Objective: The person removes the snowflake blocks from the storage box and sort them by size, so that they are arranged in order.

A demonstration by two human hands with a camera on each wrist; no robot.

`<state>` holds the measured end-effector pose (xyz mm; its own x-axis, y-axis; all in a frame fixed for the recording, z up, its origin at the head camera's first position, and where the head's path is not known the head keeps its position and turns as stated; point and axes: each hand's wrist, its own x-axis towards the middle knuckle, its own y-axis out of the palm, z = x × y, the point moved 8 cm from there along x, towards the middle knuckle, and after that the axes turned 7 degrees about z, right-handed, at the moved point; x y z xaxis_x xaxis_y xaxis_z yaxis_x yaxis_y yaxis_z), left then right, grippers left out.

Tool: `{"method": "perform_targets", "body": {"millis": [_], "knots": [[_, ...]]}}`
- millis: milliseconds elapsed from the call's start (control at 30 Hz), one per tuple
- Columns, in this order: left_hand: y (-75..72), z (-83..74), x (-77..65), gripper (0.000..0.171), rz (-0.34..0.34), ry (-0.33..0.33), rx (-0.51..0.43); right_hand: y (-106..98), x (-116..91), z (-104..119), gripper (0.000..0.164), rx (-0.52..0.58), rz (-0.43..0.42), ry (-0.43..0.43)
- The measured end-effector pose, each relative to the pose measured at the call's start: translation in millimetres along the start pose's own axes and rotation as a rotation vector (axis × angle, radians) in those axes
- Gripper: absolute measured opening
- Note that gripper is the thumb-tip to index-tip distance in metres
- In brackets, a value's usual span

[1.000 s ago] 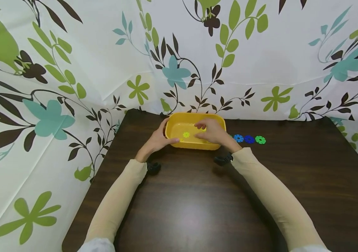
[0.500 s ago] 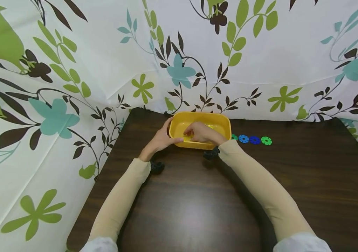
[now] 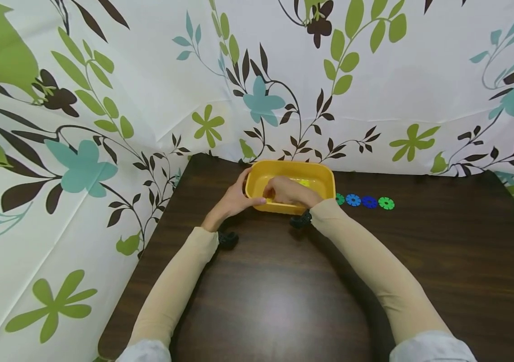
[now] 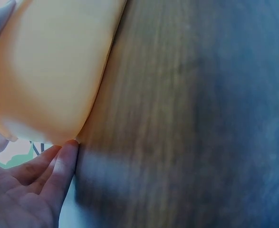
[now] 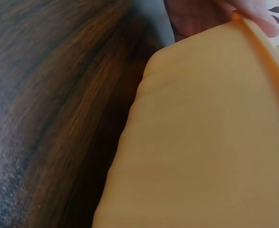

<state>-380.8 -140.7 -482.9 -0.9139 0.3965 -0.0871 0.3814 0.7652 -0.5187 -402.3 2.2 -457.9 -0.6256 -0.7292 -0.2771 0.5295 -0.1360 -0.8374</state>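
Here, right hand (image 3: 286, 191) inside plain yellow bin (image 3: 284, 169)

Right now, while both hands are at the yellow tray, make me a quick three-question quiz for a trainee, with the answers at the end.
1. Multiple choice: where does the right hand reach? A, under the yellow tray; B, inside it; C, behind it.
2. True or false: in the row, the dark blue disc lies between the light blue disc and the bright green disc.
3. Short answer: seen from the head camera, at which end does the left hand hold the yellow tray?

Key: 1, B. 2, true. 3, the left end, with the thumb at the near rim.
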Motion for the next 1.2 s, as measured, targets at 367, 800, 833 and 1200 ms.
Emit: {"method": "perform_targets", "body": {"millis": [367, 800, 833, 1200], "knots": [[-0.6, -1.4, -0.5, 0.114, -0.01, 0.013, 0.004, -2, 4, 5, 0.026, 0.026, 0.008, -0.036], [0.3, -2.7, 0.2, 0.115, -0.001, 0.005, -0.012, -2, -5, 4, 0.038, 0.082, 0.047, -0.09], [0.6, -3.1, 0.3, 0.115, 0.001, 0.007, -0.015, -2, -5, 3, 0.037, 0.081, 0.045, -0.087], [0.2, -0.7, -1.4, 0.115, -0.006, -0.017, -0.017, -11, -15, -13, 0.033, 0.134, -0.086, -0.027]]}}
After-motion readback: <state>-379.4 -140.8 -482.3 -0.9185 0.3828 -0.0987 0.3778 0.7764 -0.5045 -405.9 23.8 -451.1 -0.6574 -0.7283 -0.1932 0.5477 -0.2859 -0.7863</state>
